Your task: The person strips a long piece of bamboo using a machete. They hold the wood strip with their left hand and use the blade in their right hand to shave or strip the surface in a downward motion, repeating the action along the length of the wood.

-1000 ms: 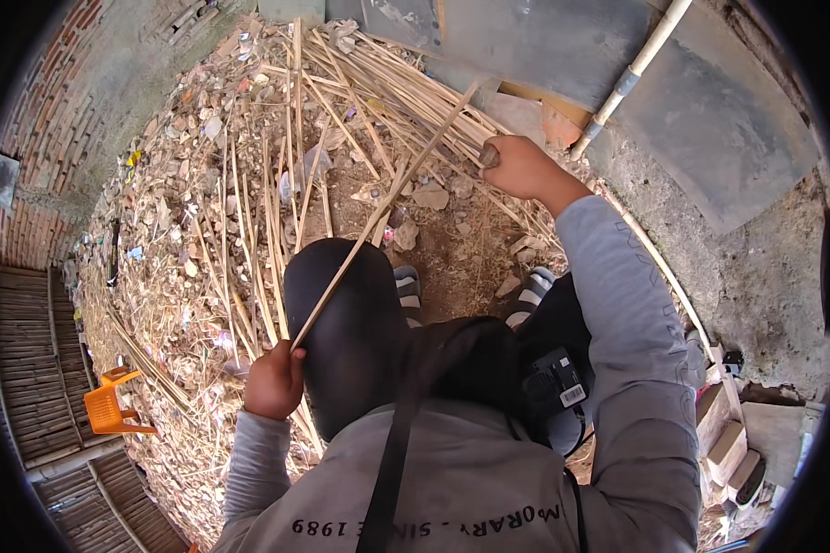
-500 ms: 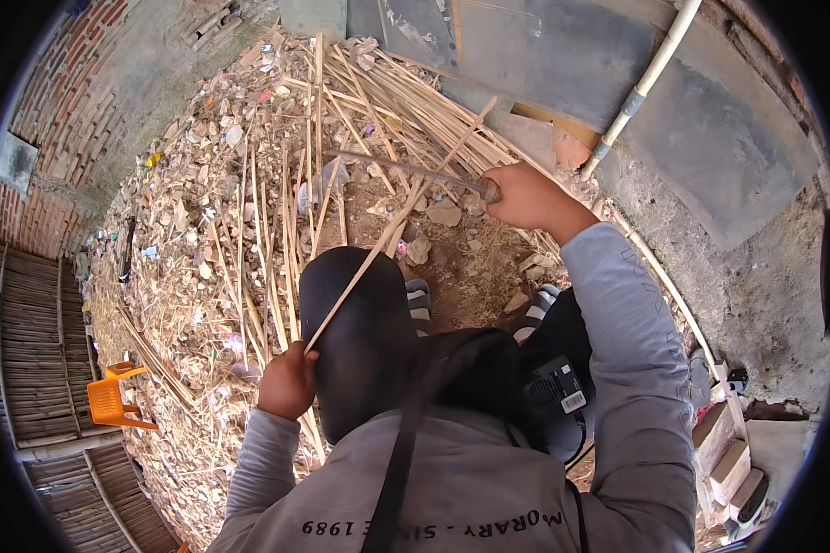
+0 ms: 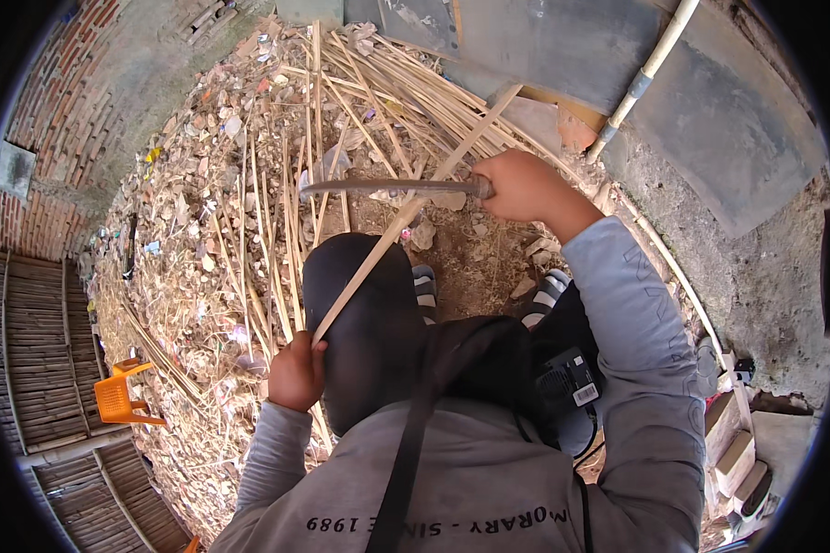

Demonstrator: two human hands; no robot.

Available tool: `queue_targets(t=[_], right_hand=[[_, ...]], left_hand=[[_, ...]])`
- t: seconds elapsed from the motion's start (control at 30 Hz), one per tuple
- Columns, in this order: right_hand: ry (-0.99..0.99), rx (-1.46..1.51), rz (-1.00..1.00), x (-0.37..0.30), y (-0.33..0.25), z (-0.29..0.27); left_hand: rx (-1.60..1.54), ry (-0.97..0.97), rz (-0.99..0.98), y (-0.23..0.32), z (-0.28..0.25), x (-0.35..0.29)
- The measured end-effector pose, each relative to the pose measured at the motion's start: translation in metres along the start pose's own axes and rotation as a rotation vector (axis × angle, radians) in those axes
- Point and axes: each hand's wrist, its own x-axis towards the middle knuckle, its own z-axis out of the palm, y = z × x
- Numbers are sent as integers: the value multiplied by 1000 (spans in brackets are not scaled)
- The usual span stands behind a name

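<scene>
Strip [image 3: 378, 253] of pale wood slanted over the black-clad leg [image 3: 373, 346], its near end pinched in left hand [image 3: 296, 371]; right hand [image 3: 522, 188] clenched a curved knife [image 3: 364, 185], blade crossing farther up.

Curved grey metal knife [image 3: 360, 185] crosses a long, flat tan bamboo strip [image 3: 369, 270].
The bare left hand [image 3: 295, 371] is at the strip's near end, the bare right hand [image 3: 520, 188] at the knife's right end. Thin tan bamboo strips [image 3: 424, 89] lie ahead and leftward on brown, rubbled earth [image 3: 470, 276]; an orange plastic chair [image 3: 114, 401] stands farther left; a round whitish pole [image 3: 659, 57] stands ahead-right, before flat grey panels [image 3: 553, 46].
</scene>
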Motion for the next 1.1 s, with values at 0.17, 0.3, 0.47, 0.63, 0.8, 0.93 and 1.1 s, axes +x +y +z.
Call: queue_targets(t=[0.17, 0.3, 0.47, 0.63, 0.8, 0.93, 1.1], right_hand=[[-31, 18, 235, 2, 61, 12], [32, -88, 184, -8, 35, 3], [47, 21, 23, -15, 1, -15], [38, 166, 57, -13, 32, -5], [97, -17, 25, -12, 10, -4], [14, 86, -17, -9, 23, 6], [167, 126, 57, -11, 47, 1]], left_hand=[[36, -10, 68, 6, -19, 11], [-83, -98, 47, 11, -32, 14], [-322, -55, 62, 4, -18, 3], [-349, -118, 41, 5, -19, -2], [-306, -94, 1, 3, -19, -2], [-332, -96, -4, 0, -11, -3], [-358, -94, 8, 2, -16, 5]])
